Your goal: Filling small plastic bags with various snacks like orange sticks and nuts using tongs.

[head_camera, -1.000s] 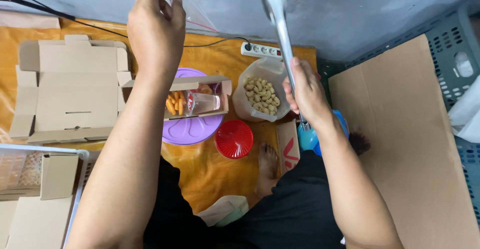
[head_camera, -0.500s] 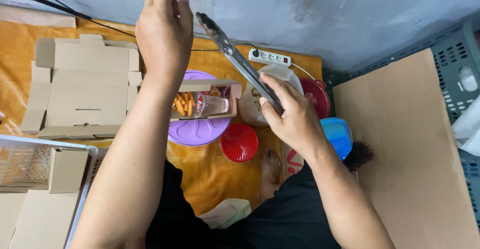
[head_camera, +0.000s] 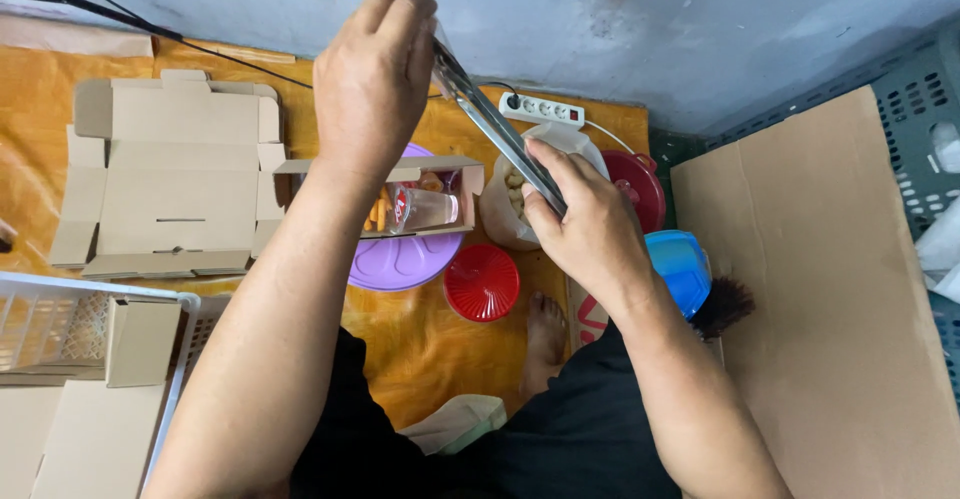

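Nearest the camera, the person is sitting on the floor in dark clothing, a bare foot [head_camera: 545, 324] resting on the orange sheet [head_camera: 30, 109] that is covering the floor.

The right hand [head_camera: 590, 224] is closing firmly around the handle end of a pair of metal tongs [head_camera: 495, 131], which is slanting up and away to the left. The left hand [head_camera: 372, 84] is raised above the floor items, its fingers pinching together at the far tip of the tongs; a thin clear film seems to be caught there, though it is too faint to confirm.

Directly below the hands, a small open cardboard box [head_camera: 430, 204] is sitting on a purple round lid [head_camera: 400, 259], holding orange snack pieces and a clear cup. A red round lid [head_camera: 482, 282] is lying just beside the purple one. Under the right hand, a clear bag of pale snacks [head_camera: 505, 194] is standing open, with a red container [head_camera: 640, 184] and a blue container [head_camera: 680, 264] just to its right.

To the left, a flattened cardboard box [head_camera: 170, 179] is lying open, and a white wire basket [head_camera: 60, 319] is sitting nearer. On the right, a large cardboard sheet [head_camera: 830, 309] is leaning against a grey crate [head_camera: 915, 129].

Farthest off, a white power strip [head_camera: 541, 109] is lying against the grey wall [head_camera: 650, 19].
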